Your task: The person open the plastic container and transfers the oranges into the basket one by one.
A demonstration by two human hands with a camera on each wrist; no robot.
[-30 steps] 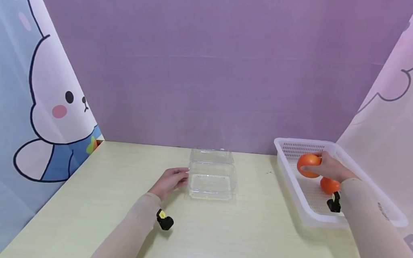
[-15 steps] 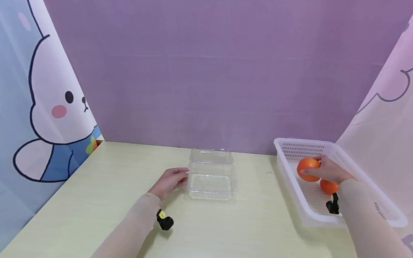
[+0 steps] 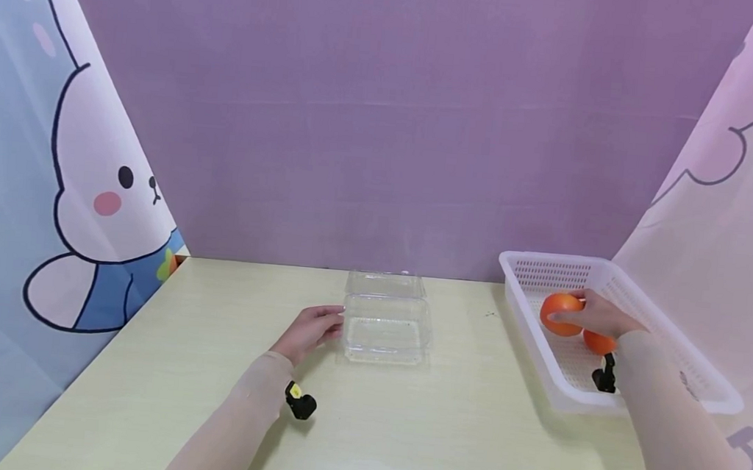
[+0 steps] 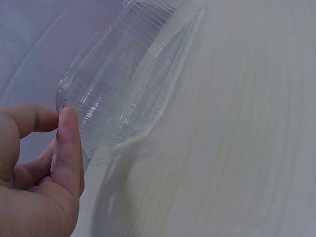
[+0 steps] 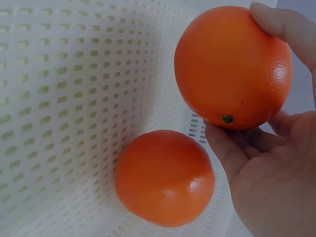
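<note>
On the table stands a clear plastic clamshell box (image 3: 385,331) with its lid tilted back behind it. My left hand (image 3: 311,331) is at the box's left side; in the left wrist view, the thumb and index finger (image 4: 69,133) pinch its rim. Over at the right, my right hand (image 3: 602,314) grips an orange (image 5: 232,66) inside a white perforated plastic basket (image 3: 536,349). The thumb lies on one side of that orange and the other fingers on the opposite side. A second orange-coloured round fruit (image 5: 164,178) rests on the basket floor, partly covered by my right hand in the head view.
A pale wooden table (image 3: 454,433) carries the box and the basket, with bare surface between them. Behind rises a purple cloth (image 3: 386,118). Printed cloths hang at both sides, the left one showing a cartoon rabbit (image 3: 109,170).
My right hand has lowered the orange slightly within the basket. My left hand and the clear box have stayed where they were.
</note>
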